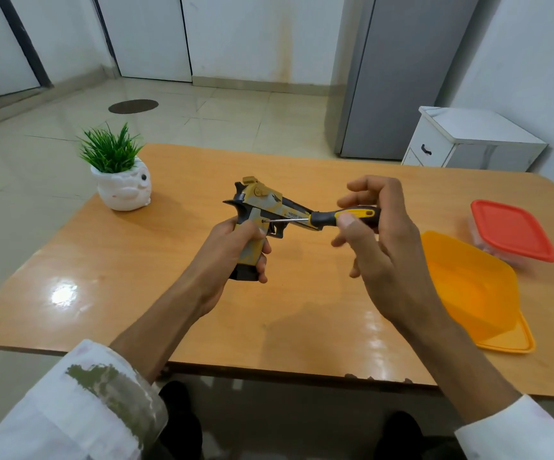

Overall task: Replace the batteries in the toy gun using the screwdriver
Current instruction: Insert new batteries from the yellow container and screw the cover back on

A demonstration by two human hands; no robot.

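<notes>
A tan and black toy gun (262,207) is held above the middle of the wooden table (136,260), barrel pointing right. My left hand (232,254) grips its handle from below. My right hand (378,234) holds a screwdriver (342,218) with a yellow and black handle between thumb and fingers. The thin metal shaft lies level, and its tip touches the gun's side just above the grip. No batteries are visible.
A small green plant in a white pot (121,180) stands at the table's far left. An open orange container (474,290) lies at the right, with a red-lidded box (511,234) behind it. A white cabinet (468,141) and grey fridge (401,78) stand beyond the table.
</notes>
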